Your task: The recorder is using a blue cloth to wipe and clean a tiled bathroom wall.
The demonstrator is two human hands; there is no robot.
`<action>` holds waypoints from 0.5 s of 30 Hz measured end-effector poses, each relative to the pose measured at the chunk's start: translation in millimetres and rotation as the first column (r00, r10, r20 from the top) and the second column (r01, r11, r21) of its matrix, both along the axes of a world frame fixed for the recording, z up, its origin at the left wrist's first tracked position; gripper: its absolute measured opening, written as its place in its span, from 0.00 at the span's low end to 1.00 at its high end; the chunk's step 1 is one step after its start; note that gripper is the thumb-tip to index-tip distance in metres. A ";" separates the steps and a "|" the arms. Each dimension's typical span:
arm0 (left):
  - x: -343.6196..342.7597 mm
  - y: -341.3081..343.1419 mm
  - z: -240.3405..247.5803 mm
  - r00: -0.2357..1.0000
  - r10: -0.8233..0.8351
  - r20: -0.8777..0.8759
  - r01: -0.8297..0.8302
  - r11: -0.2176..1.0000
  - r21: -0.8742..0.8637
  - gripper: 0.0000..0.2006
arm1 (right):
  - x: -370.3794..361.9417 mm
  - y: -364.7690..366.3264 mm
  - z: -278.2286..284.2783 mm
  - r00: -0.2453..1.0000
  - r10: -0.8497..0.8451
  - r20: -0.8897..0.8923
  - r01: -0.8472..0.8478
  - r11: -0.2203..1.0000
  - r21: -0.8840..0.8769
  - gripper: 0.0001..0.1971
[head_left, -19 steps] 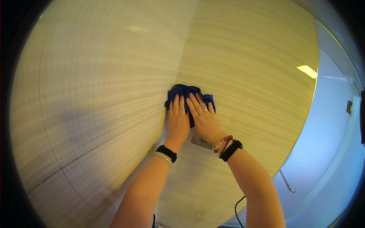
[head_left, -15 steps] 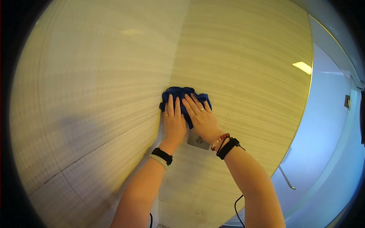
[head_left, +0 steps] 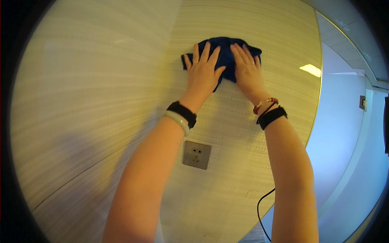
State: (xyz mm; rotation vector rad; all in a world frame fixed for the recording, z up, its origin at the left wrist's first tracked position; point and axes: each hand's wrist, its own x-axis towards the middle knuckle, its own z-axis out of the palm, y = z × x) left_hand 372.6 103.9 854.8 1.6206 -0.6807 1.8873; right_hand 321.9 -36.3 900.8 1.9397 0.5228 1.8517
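A dark blue cloth (head_left: 227,56) is spread against the pale streaked wall tile (head_left: 243,146), high up and right of the corner. My left hand (head_left: 202,73) lies flat on its left part, fingers spread and pointing up. On its right part presses my right hand (head_left: 248,73), fingers stretched out and closer together. Both palms face the wall, and the cloth is pinned under them rather than gripped. Part of the cloth hangs below between the two hands. Black bands circle both wrists; a pale bangle is on the left one, a beaded bracelet on the right.
A grey wall socket (head_left: 197,155) sits below the hands. To the left, another tiled wall (head_left: 89,101) meets this one at a corner. On the right are the tile's edge and a frosted glass door (head_left: 344,117) with a metal hinge. A black cable (head_left: 261,210) hangs beside my right forearm.
Both hands have slid the cloth up and to the right, away from the corner. The cloth is spread wider, my hands are farther apart, and the socket is now uncovered.
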 end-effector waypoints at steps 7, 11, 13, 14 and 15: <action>20.6 -2.5 11.1 0.990 -0.073 0.120 0.078 0.996 -0.039 0.25 | 0.0 4.0 7.0 0.998 0.057 0.032 -0.054 0.994 -0.097 0.31; 19.6 -1.9 10.3 0.986 -0.084 0.145 0.090 0.995 -0.035 0.25 | -5.9 5.3 7.4 0.999 0.002 0.032 0.002 0.992 -0.129 0.30; 20.4 1.2 11.6 0.985 -0.091 0.148 0.095 0.995 -0.023 0.24 | -7.5 7.8 7.1 1.000 -0.017 0.025 0.020 0.992 -0.128 0.29; 21.1 3.8 10.6 0.986 -0.084 0.141 0.086 0.996 -0.007 0.24 | -6.6 10.0 6.1 1.000 -0.022 0.014 0.023 0.992 -0.120 0.29; 21.3 5.3 10.3 0.988 -0.084 0.134 0.083 0.997 0.013 0.24 | -6.7 11.3 5.3 0.999 -0.033 0.002 0.033 0.993 -0.109 0.29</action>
